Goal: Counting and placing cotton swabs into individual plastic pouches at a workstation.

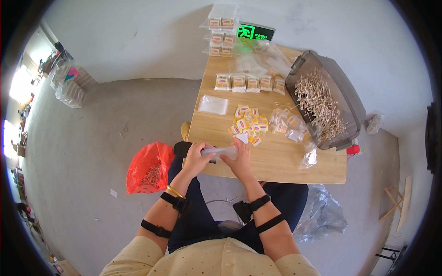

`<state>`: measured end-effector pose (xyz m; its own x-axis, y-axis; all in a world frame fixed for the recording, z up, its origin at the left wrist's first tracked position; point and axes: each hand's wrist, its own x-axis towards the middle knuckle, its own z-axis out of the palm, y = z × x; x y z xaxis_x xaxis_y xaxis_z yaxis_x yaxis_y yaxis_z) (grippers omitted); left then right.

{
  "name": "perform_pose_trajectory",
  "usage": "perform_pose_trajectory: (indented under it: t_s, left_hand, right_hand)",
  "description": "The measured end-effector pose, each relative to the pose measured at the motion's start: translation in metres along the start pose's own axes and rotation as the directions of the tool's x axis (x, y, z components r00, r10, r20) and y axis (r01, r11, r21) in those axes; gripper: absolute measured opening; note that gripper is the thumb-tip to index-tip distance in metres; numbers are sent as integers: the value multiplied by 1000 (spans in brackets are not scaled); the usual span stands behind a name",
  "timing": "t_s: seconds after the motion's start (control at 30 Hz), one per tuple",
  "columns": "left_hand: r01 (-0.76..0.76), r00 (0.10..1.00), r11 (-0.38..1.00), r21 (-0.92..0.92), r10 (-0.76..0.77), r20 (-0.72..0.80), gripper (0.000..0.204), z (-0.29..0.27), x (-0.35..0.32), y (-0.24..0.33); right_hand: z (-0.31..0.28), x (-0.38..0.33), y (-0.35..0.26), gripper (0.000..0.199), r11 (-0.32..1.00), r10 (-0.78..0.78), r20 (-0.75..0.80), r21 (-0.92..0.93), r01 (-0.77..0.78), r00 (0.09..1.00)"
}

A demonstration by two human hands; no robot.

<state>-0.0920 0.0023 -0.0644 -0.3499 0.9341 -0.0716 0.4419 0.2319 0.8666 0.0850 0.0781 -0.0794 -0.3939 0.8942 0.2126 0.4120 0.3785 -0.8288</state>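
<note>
At the frame's centre, over the table's [276, 163] near edge, the left hand [196, 160] and right hand [238, 160] pinch a clear plastic bag [221, 151] between their fingers. A white card [241, 138] shows at the right fingertips. Just beyond lie yellow cards [248, 122]; centre-right, swabs [317, 106] fill a grey bin [353, 108]; upper centre, packets [252, 84] stand in a row.

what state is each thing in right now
Left hand: closed on clear bag
Right hand: closed on clear bag
Clear bag: held in both hands
Yellow cards: loose, piled
Bin: open, holding sticks
Row of packets: filled, lined up
Red bag: open, partly filled
Green sign: lit
Clear sleeves: stacked flat
</note>
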Motion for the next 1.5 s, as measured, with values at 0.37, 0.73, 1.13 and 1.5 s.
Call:
perform_pose_trajectory:
  t_s: [0.37,0.73,1.13,1.5]
  left_hand:
    - [-167,985,953,-254,170,-10,66,17,-11,5]
    - [-177,984,970,-166,173,-39,53,35,-11,-27]
    - [151,988,846,-512,-153,39,47,-50,91,51]
    - [206,941,975,-84,-221,-256,50,-35,185,-11]
  right_hand:
    - [-27,-11,7,49,998,-68,103,-7,69,992]
    - [-24,-19,21,47,994,-80,180,-63,93,980]
    - [-29,107,-19,29,746,349,312,477,-464,884]
    - [43,191,13,40,889,456,19,-56,-455,890]
